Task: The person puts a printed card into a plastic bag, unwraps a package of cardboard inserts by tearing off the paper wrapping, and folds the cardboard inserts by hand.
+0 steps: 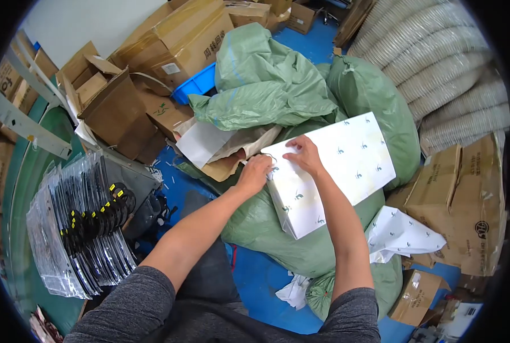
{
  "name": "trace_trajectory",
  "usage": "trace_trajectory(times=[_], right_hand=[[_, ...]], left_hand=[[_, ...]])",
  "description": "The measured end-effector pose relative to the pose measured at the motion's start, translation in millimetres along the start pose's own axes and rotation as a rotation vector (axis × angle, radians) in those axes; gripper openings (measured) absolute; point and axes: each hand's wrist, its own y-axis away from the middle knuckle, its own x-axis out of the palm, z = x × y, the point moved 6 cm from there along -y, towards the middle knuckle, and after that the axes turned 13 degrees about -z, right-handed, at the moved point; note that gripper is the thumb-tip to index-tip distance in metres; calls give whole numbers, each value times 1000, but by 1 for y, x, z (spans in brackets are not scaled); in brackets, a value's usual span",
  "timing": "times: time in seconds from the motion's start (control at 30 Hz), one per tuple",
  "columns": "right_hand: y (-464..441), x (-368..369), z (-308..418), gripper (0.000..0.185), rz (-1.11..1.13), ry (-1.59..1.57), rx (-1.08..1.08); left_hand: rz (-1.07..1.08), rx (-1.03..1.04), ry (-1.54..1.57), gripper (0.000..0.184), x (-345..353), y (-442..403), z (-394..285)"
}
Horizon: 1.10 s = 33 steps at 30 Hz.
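Before you, the white box (pixel 352 157) repeats small green emblems; any lettering with them is too small to read. The white sheet (pixel 401 231) to its right carries the same pattern. On the big carton (pixel 178 46) at the top you can make out black Chinese characters, seemingly 周转回 and one unclear; its white label (pixel 171 68) you cannot read. The tall carton (pixel 472 191) on your right shows a round black logo, letters illegible. Yellow tags (pixel 119 193) at your left bear unreadable dark marks.
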Motion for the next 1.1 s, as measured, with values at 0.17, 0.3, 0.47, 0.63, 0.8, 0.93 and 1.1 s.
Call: trace_trajectory(times=[0.17,0.3,0.47,0.63,0.8,0.93,1.1], right_hand=[[-15,8,-6,32,57,15,101],[-10,10,-11,34,67,-39,164],[-6,8,-5,34,48,-64,103],[0,6,-4,35,8,-106,59],[4,3,3,34,-27,-104,-40],[4,6,-3,36,-28,-123,-27],[4,7,-3,36,-38,-126,-15]], left_hand=[[52,297,67,11,-26,18,-4],[151,374,-4,9,-33,36,1],[85,195,118,9,-26,28,-12],[-5,-154,248,13,-10,16,-1],[140,-351,20,24,11,14,10],[120,-407,73,29,18,19,27],[25,-624,150,28,16,24,26]])
